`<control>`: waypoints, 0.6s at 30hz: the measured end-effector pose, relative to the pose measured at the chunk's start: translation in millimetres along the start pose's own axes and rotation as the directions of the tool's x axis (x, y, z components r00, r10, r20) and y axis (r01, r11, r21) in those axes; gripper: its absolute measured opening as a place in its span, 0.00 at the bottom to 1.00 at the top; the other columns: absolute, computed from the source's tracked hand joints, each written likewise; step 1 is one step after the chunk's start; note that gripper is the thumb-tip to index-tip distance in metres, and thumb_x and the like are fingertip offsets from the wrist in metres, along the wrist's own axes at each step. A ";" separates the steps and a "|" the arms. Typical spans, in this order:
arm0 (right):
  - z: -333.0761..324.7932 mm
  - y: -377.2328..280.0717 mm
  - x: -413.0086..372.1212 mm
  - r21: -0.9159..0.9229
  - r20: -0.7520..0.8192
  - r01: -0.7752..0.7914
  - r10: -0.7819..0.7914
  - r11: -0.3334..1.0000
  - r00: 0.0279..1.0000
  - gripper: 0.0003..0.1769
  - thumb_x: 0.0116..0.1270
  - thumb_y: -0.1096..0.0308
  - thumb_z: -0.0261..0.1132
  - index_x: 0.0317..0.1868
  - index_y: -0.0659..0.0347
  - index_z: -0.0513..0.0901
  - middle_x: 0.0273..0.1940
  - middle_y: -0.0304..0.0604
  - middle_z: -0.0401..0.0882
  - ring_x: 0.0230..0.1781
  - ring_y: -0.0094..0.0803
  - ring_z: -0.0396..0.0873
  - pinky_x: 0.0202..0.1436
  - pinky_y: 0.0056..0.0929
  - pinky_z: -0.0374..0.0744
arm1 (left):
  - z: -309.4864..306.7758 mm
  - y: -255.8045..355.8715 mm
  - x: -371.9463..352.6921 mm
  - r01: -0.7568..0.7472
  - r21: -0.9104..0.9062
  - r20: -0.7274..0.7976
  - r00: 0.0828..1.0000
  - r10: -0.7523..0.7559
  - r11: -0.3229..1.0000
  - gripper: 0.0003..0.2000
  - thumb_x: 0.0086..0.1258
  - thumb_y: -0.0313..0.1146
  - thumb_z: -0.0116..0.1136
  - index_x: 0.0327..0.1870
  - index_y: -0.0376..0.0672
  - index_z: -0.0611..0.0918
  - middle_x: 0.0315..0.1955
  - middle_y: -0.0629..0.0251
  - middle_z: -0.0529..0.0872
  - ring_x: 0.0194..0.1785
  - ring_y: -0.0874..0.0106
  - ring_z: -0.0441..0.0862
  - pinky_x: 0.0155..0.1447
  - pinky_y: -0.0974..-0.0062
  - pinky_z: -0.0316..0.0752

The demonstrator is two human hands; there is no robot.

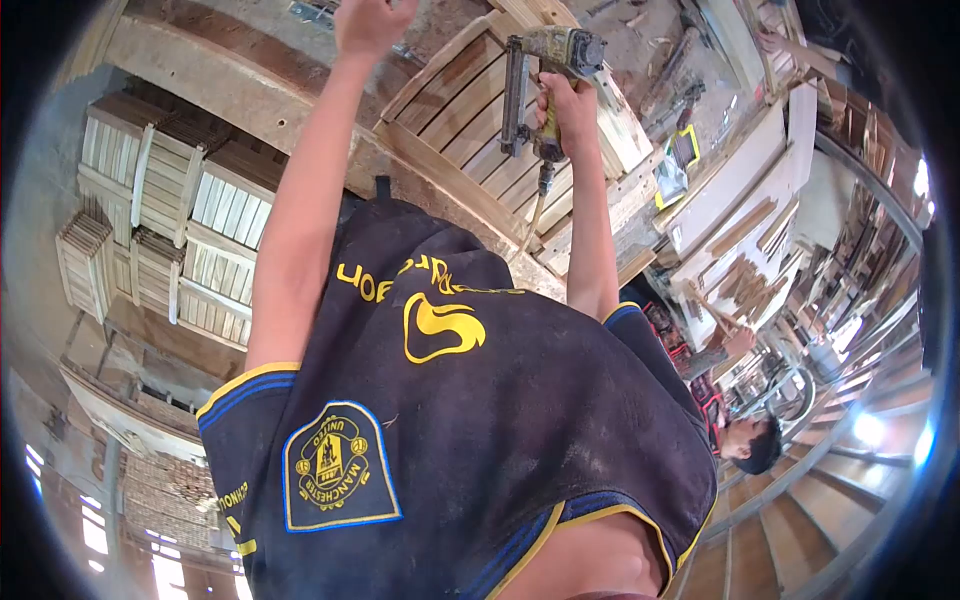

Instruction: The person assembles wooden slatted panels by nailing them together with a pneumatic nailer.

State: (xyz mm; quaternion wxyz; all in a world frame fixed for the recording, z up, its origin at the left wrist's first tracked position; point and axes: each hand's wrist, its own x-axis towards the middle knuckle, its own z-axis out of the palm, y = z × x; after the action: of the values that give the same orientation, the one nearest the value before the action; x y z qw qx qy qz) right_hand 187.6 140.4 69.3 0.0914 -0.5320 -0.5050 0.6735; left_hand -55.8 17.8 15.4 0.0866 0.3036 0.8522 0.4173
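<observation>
My right hand (pixel 572 112) is wrapped round the handle of a pneumatic nail gun (pixel 560 45), with its long dark magazine on the left side. An air hose (pixel 537 212) hangs from the bottom of the handle. Beneath the tool lies a slatted wooden panel (pixel 455 125) in a frame, on the workbench. My left hand (pixel 372 28) reaches past the panel's left corner at the top of the view. The upper edge cuts off most of its fingers, so what it touches is hidden.
Stacked bundles of wooden slats (pixel 160 170) stand at the left. A yellow-edged packet (pixel 677 168) lies on the bench to the right. Another person (pixel 740 440) is at the right, near a pale board (pixel 740 220) with loose wood strips.
</observation>
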 end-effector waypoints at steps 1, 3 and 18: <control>4.6 -2.7 2.6 -0.026 -0.012 -0.015 0.014 1.000 1.000 0.09 0.61 0.68 0.62 0.28 0.65 0.74 0.16 0.38 0.70 0.10 0.25 0.68 0.13 0.25 0.67 | 1.9 -2.2 1.7 0.009 0.002 -0.014 1.000 -0.009 1.000 0.14 0.61 0.39 0.54 0.24 0.35 0.80 0.17 0.52 0.78 0.22 0.57 0.78 0.29 0.64 0.72; 11.0 -5.5 4.3 -0.055 -0.005 -0.019 0.018 0.998 1.000 0.09 0.61 0.68 0.62 0.28 0.65 0.75 0.16 0.38 0.71 0.10 0.24 0.68 0.13 0.25 0.67 | 6.0 -5.7 -1.1 -0.104 0.003 -0.086 0.991 0.104 0.995 0.13 0.60 0.39 0.55 0.25 0.37 0.82 0.19 0.51 0.80 0.25 0.56 0.81 0.30 0.63 0.75; 51.2 61.9 -116.2 -0.754 0.405 0.344 -0.016 0.560 0.914 0.18 0.52 0.66 0.68 0.44 0.63 0.79 0.30 0.58 0.80 0.31 0.51 0.81 0.36 0.40 0.78 | -8.1 14.7 3.9 -0.031 0.087 0.024 0.999 0.029 0.996 0.12 0.58 0.35 0.53 0.23 0.35 0.81 0.20 0.46 0.80 0.26 0.51 0.81 0.29 0.62 0.75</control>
State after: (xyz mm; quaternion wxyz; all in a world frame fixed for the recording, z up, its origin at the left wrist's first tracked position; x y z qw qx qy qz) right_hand 220.3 4.6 89.9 -0.1846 -0.3286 -0.8166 0.4372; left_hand -55.6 21.7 32.2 0.0766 0.3244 0.8641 0.3772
